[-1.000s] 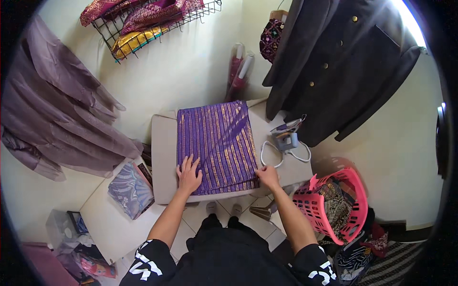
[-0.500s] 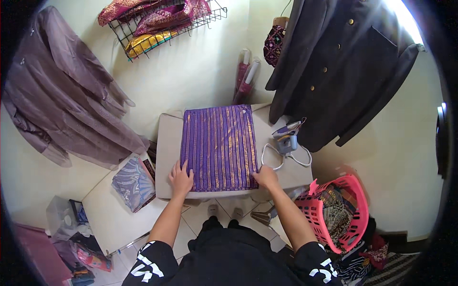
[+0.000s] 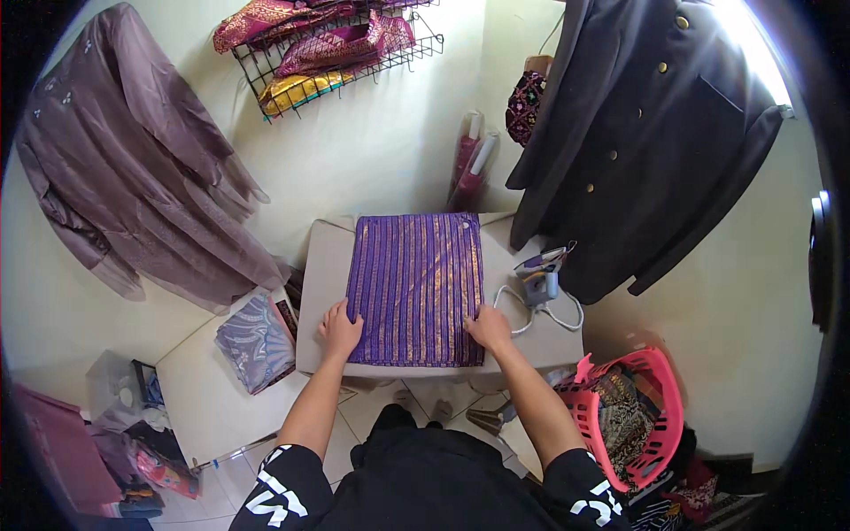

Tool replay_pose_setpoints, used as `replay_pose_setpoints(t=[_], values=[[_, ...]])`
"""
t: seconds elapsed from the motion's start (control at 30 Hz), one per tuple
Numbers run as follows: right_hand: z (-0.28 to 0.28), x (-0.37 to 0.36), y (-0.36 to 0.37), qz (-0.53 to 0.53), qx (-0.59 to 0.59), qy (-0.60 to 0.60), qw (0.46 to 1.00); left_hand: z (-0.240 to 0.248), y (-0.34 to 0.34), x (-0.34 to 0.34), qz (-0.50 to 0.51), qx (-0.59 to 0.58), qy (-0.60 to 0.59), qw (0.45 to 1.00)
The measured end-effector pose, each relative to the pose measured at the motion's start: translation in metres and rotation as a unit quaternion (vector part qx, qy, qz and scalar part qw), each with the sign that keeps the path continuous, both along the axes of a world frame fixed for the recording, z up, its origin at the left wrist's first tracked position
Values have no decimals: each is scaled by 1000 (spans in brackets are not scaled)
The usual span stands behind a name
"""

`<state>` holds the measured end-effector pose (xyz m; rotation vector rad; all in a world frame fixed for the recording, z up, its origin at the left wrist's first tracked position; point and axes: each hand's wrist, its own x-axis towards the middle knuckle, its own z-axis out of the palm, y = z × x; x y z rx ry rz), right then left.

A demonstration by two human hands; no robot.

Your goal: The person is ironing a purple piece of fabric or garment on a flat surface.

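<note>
From where I stand, the person seems to be squaring up the folded purple striped cloth, which lies flat on the surface left of the iron. The left hand and right hand sit apart at its opposite edges, pinching or merely resting, I can't tell; the next move calls for even, gentle tension.
</note>
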<state>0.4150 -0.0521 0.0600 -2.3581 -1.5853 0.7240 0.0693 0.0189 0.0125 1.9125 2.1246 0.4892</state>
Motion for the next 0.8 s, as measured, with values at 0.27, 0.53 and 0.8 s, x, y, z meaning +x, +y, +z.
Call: replay_pose_setpoints(t=[0.27, 0.53, 0.8], values=[[-4, -3, 57, -36, 60, 27, 997, 9, 63, 7, -6, -64, -25, 998], [-10, 9, 138, -106, 135, 30, 985, 6, 157, 16, -23, -71, -49, 996], [-24, 38, 207, -172, 84, -29, 981, -5, 236, 36, 23, -76, -124, 989]])
